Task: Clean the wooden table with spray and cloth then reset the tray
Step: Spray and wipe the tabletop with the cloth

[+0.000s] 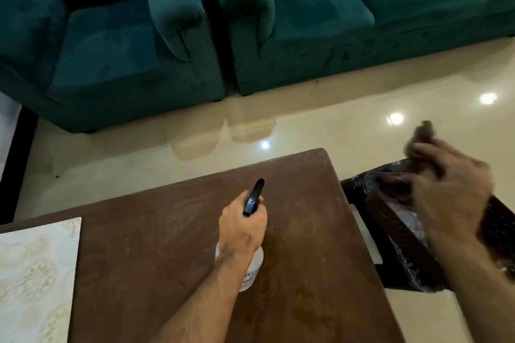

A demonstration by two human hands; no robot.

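My left hand (pixel 242 227) grips a white spray bottle (pixel 252 270) with a black nozzle that points away over the brown wooden table (pixel 306 203). The tabletop looks dusty and streaked. My right hand (pixel 451 189), blurred, is off the table's right side above a dark chair, closed on a brownish cloth (pixel 423 133) that sticks out past the fingers. A pale patterned tray (pixel 36 273) lies on the table's left part.
A dark plastic chair (pixel 390 231) wrapped in film stands close against the table's right edge. Teal sofas (pixel 139 50) line the far side across a glossy cream floor (pixel 306 125).
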